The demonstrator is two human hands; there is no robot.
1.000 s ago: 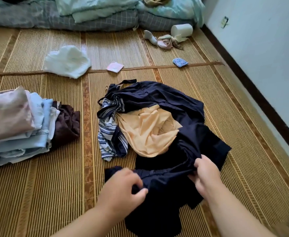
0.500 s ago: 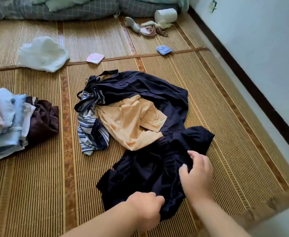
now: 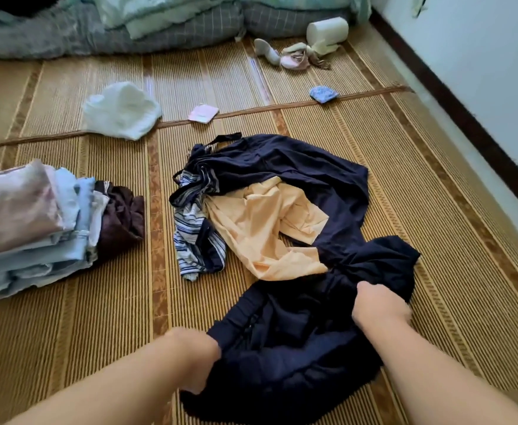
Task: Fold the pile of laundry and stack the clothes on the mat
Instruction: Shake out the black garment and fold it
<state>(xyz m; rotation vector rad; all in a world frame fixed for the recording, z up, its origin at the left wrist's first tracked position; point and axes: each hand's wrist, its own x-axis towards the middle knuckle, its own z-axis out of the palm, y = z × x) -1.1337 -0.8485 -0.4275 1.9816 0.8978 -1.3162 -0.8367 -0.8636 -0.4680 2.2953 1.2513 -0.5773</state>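
A crumpled dark navy fabric garment (image 3: pixel 285 357) lies nearest on the woven straw mat (image 3: pixel 374 167), bunched in soft folds and gripped at both sides. Joined to it or lying against it, more navy cloth (image 3: pixel 297 167) curves round behind a rumpled pale peach cotton piece (image 3: pixel 260 228), which rests partly on top of it. A navy-and-white striped garment (image 3: pixel 194 240) lies scrunched at the peach piece's left edge. Well apart to the left sits a stack of folded clothes (image 3: pixel 33 222), pink on top, pale blue beneath, brown at its right side.
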